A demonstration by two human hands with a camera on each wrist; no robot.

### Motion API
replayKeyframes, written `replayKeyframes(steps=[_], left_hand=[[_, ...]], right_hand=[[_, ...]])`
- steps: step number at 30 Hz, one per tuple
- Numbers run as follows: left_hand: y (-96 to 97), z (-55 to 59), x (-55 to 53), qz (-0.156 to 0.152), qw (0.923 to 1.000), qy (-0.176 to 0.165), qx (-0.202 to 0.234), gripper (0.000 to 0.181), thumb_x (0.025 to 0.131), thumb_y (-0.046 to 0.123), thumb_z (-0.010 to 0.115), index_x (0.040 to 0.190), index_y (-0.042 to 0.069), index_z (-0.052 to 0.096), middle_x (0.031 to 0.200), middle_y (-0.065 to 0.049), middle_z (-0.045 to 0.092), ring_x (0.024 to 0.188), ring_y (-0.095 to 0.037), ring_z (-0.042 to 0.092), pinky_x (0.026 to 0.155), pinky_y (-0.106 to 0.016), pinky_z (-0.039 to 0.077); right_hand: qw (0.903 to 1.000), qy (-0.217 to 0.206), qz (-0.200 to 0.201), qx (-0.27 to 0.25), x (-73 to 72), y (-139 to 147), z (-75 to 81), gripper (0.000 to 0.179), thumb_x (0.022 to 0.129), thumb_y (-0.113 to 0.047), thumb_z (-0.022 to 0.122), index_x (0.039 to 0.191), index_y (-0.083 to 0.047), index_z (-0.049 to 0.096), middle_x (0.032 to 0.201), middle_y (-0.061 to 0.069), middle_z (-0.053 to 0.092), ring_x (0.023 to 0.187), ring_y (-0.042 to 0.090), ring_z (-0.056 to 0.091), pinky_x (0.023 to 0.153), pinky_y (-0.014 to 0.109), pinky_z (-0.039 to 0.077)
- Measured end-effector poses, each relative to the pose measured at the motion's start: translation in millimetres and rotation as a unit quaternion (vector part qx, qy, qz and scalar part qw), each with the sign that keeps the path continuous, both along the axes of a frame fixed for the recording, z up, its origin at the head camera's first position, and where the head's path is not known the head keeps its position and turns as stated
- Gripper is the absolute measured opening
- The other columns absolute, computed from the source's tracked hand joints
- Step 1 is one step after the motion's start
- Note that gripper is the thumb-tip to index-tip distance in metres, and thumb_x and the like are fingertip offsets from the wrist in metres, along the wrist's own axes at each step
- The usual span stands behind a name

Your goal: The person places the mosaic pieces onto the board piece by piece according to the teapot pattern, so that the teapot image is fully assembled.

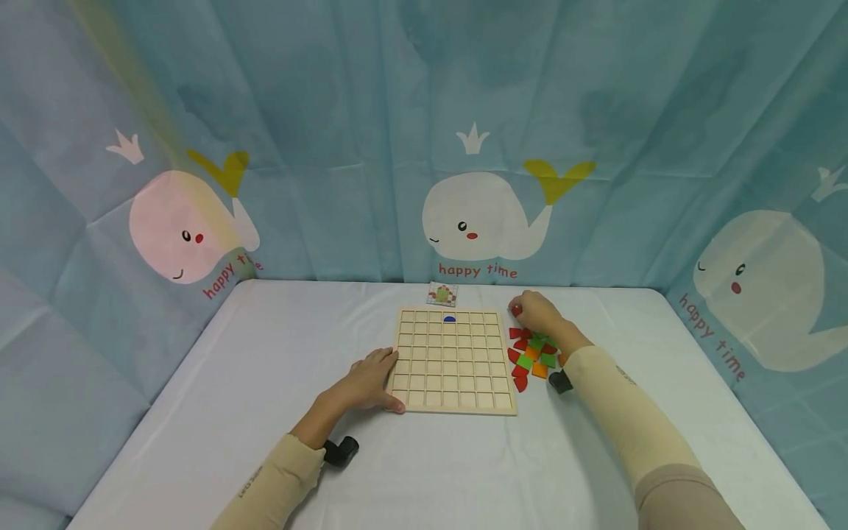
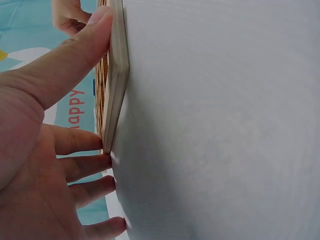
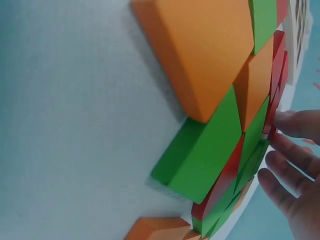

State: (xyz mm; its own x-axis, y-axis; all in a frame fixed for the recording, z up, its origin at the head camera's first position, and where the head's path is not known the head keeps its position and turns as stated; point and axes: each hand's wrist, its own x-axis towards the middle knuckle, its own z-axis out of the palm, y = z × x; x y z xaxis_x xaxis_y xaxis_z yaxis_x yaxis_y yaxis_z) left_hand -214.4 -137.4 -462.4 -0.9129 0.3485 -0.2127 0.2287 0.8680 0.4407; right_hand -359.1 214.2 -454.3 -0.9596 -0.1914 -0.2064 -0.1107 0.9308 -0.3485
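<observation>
A wooden grid board point(image 1: 457, 407) lies flat on the white table, with one blue half-round piece point(image 1: 450, 319) in its far row. My left hand point(image 1: 371, 380) steadies the board at its near left corner. In the left wrist view its thumb point(image 2: 75, 60) rests on the board's edge, and its spread fingers touch the side and the cloth. Beyond the board's far right corner, my right hand point(image 1: 538, 312) pinches a red piece point(image 1: 517, 311) between thumb and fingers. Below that hand lies a pile of red, green and orange pieces point(image 1: 532, 353); the forearm partly covers it.
A small patterned card point(image 1: 442, 294) lies just behind the board. A blue curtain point(image 1: 371, 221) printed with whales hangs along the table's back and sides. In the right wrist view, a large orange piece point(image 3: 205, 45) and a green block point(image 3: 205, 155) sit closest to the wrist.
</observation>
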Motion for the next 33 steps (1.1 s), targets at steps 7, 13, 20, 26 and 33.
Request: replayKeyframes(steps=[7,13,20,26,33], left_hand=[[0.0,0.8,0.6,0.001,1.0000,-0.002,0.002,0.107,0.068,0.041,0.087,0.149,-0.003,0.033,0.157,-0.021,0.030,0.147,-0.039,0.026,0.115,-0.060,0.026],[0.2,-0.6,-0.2,0.001,1.0000,0.000,-0.002,0.108,0.068,0.042,0.087,0.149,-0.003,0.033,0.157,-0.021,0.031,0.147,-0.039,0.026,0.115,-0.059,0.026],[0.0,-0.9,-0.4,0.002,1.0000,-0.001,0.000,0.108,0.068,0.042,0.087,0.149,-0.003,0.033,0.157,-0.021,0.030,0.147,-0.039,0.026,0.115,-0.059,0.026],[-0.6,-0.7,0.0,0.001,1.0000,-0.002,-0.001,0.108,0.068,0.042,0.087,0.149,-0.003,0.032,0.157,-0.021,0.030,0.147,-0.039,0.026,0.115,-0.059,0.026],[-0.4,-1.8,-0.4,0.001,1.0000,-0.001,-0.005,0.108,0.068,0.042,0.087,0.150,-0.002,0.032,0.157,-0.020,0.030,0.147,-0.038,0.026,0.115,-0.059,0.026]], right_hand=[[0.9999,-0.008,0.001,0.010,-0.9,1.6,0.6,0.035,0.091,-0.009,0.062,0.126,-0.006,0.063,0.118,0.016,0.059,0.104,0.029,0.052,0.100,0.044,0.051],[0.9994,-0.030,-0.011,0.009,-2.3,4.0,2.6,0.034,0.091,-0.013,0.065,0.124,-0.006,0.064,0.118,0.015,0.061,0.100,0.027,0.054,0.097,0.043,0.053],[0.9999,-0.011,0.001,0.008,0.5,3.7,4.3,0.027,0.091,-0.010,0.064,0.117,-0.003,0.068,0.113,0.015,0.063,0.096,0.026,0.055,0.095,0.041,0.053],[0.9998,-0.017,-0.006,-0.002,1.2,2.9,3.9,0.029,0.091,-0.007,0.063,0.119,-0.005,0.067,0.117,0.014,0.064,0.100,0.027,0.055,0.099,0.043,0.051],[0.9999,-0.015,0.002,0.007,0.4,2.8,4.4,0.028,0.091,-0.006,0.062,0.118,-0.004,0.068,0.116,0.015,0.063,0.099,0.027,0.054,0.098,0.043,0.052]])
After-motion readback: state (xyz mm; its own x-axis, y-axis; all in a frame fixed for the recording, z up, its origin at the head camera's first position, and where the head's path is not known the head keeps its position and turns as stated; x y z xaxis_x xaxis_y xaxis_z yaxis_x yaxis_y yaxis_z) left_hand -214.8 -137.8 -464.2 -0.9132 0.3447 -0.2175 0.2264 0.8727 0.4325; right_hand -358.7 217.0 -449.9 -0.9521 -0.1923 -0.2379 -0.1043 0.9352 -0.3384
